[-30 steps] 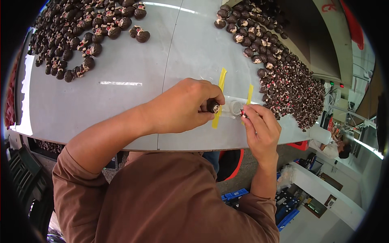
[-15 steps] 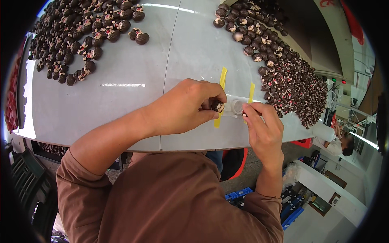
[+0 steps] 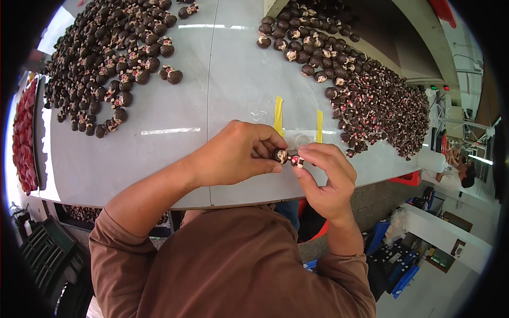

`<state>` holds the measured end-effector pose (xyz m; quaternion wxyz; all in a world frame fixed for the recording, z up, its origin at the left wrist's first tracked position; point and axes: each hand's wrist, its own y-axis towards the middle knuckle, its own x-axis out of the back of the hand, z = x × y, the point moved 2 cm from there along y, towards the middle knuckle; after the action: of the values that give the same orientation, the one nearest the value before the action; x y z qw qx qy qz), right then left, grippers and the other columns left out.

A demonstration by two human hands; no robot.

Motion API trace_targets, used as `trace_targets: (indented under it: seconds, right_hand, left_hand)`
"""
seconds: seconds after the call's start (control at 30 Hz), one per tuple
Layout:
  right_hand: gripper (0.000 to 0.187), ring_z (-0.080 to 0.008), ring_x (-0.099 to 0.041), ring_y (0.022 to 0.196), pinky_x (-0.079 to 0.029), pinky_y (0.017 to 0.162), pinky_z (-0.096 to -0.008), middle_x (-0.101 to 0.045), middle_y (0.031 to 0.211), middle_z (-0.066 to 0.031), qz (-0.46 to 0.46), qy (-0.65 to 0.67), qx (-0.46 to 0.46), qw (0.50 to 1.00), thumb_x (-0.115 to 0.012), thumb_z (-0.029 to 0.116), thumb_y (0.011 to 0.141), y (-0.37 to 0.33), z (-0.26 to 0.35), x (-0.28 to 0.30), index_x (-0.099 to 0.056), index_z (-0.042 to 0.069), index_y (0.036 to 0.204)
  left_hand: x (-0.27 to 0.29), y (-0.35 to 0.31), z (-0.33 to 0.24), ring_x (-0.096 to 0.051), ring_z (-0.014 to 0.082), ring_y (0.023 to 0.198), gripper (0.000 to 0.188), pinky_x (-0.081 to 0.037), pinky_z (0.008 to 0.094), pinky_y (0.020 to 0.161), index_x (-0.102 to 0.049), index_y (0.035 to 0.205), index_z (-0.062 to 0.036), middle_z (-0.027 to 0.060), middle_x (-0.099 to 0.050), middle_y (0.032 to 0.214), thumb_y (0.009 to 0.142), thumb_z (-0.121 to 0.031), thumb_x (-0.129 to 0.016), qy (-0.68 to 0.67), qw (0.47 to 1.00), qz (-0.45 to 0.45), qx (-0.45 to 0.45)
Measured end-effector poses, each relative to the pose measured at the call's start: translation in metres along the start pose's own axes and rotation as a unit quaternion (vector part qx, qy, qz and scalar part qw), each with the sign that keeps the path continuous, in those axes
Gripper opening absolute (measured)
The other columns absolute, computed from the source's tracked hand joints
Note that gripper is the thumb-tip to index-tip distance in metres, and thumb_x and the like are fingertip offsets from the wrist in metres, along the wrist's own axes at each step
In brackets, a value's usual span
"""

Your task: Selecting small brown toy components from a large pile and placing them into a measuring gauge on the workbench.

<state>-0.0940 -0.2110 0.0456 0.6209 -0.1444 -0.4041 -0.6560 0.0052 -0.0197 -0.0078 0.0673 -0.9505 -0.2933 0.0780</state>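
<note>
My left hand (image 3: 241, 153) is closed round a small dark-brown figurine head (image 3: 280, 156) with a pale face, which points toward my right. Between the thumb and fingers of my right hand (image 3: 327, 177) is a small figurine body (image 3: 298, 161) in dark brown, red and white. Head and body meet or nearly meet in front of my chest, just above the table. Whether they are joined cannot be made out. Right behind my fingers, a small clear round cup (image 3: 303, 141) stands on the table between two yellow tape strips (image 3: 279, 115).
Finished-looking figurines with heads and bodies (image 3: 111, 63) cover the table's far left. At the far right lie loose brown heads (image 3: 313, 47) and a large heap of small bodies (image 3: 387, 111). A pale frame (image 3: 435, 42) rises behind them. Another person (image 3: 458, 175) sits at far right.
My right hand has come up from beside the clear cup with the body and brought it against the head in my left hand. The view has shifted slightly.
</note>
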Motion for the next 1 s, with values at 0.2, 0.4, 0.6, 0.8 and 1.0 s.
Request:
trace_targets:
  seconds: [0.2,0.4,0.6,0.8,1.0]
  right_hand:
    - [0.032,-0.0301,-0.074,0.098,-0.059,0.085,-0.0363,-0.075,0.107,-0.0171,0.012,0.002,-0.006,1.0,-0.085,-0.005,0.076,-0.001,-0.003,-0.004,-0.075,-0.002,0.106]
    - [0.033,-0.03,-0.074,0.095,-0.06,0.081,-0.0363,-0.075,0.106,-0.0162,0.026,-0.012,0.011,1.0,-0.085,-0.004,0.076,0.001,-0.001,-0.003,-0.075,-0.001,0.107]
    - [0.032,-0.0279,-0.072,0.088,-0.059,0.073,-0.0363,-0.074,0.105,-0.0106,0.036,-0.011,0.012,0.999,-0.083,-0.003,0.078,-0.002,-0.005,-0.004,-0.075,0.002,0.109]
    - [0.033,-0.0282,-0.076,0.087,-0.062,0.076,-0.0364,-0.075,0.101,-0.0133,0.036,0.051,-0.027,0.998,-0.085,0.0,0.081,-0.005,-0.008,-0.006,-0.071,0.001,0.112]
    - [0.039,-0.0187,-0.075,0.093,-0.062,0.083,-0.0338,-0.077,0.105,-0.0152,0.029,0.121,-0.107,0.986,-0.083,0.001,0.089,-0.023,-0.019,-0.009,-0.058,-0.004,0.119]
  left_hand:
    - [0.0,0.001,0.0,-0.075,0.0144,0.096,0.035,-0.062,0.03,0.088,-0.07,0.121,0.0058,0.0115,-0.078,0.107,0.089,-0.003,-0.083,0.01,0.999,0.017,0.026]
    - [0.0,0.001,-0.003,-0.075,0.0143,0.096,0.035,-0.062,0.0301,0.087,-0.07,0.12,0.0059,0.0113,-0.078,0.107,0.089,-0.003,-0.083,0.022,0.999,0.021,0.026]
    - [-0.002,-0.001,0.0,-0.076,0.0168,0.09,0.036,-0.063,0.0314,0.082,-0.071,0.117,0.0039,0.0103,-0.077,0.102,0.086,-0.005,-0.087,0.084,0.996,0.0,-0.031]
    - [-0.006,-0.005,-0.01,-0.073,0.0197,0.078,0.045,-0.061,0.0341,0.072,-0.071,0.119,-0.0027,0.0091,-0.073,0.092,0.079,-0.009,-0.091,0.18,0.975,-0.021,-0.126]
    - [-0.008,-0.003,-0.01,-0.07,0.0253,0.073,0.043,-0.058,0.0373,0.066,-0.071,0.111,-0.0044,0.0089,-0.071,0.094,0.076,-0.018,-0.092,0.186,0.971,0.003,-0.147]
